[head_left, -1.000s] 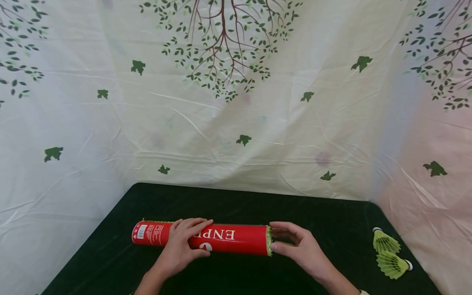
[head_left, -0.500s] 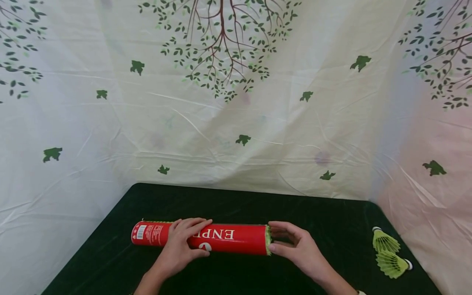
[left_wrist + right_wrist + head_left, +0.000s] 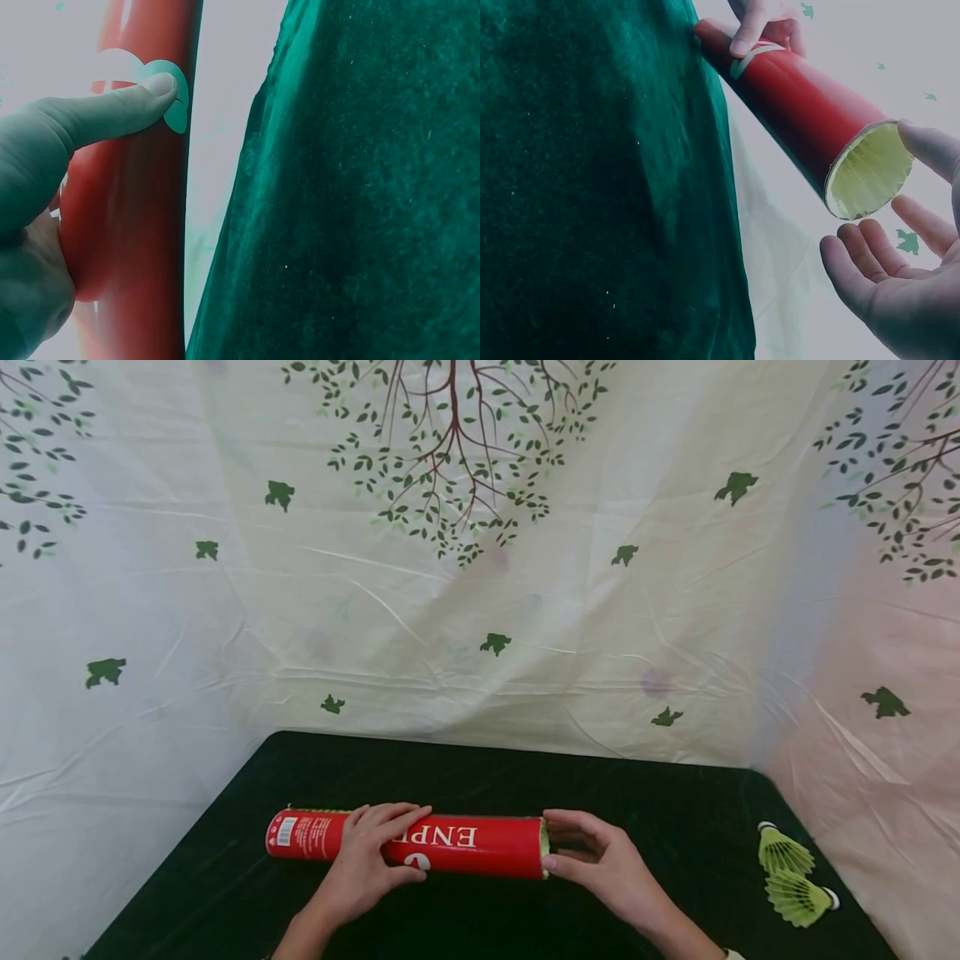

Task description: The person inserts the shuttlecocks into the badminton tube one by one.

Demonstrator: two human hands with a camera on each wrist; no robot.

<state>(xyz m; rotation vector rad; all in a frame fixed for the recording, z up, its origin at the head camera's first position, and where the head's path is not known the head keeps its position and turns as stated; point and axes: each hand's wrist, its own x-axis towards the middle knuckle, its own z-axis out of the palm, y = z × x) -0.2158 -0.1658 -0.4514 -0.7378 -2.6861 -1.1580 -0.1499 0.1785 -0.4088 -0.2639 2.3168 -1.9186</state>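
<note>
A red shuttlecock tube with white lettering is held lengthwise, left to right, above the dark green tabletop. My left hand grips its middle, with the fingers over the far side and the thumb on the near side. At the tube's right end is my right hand, thumb and fingertips by the rim, fingers slightly bent. In the right wrist view, one digit touches the rim and the other fingers spread below the mouth. A yellow-green shuttlecock skirt shows inside the mouth, about level with the rim.
Two yellow-green shuttlecocks with white bases, one farther back and one nearer, lie at the right side of the dark green table. A white curtain with leaf prints surrounds the table's back and sides.
The yellow-green fringe at the tube's right end sticks out less than before. My right hand has shifted slightly left with it; my left hand has kept its place.
</note>
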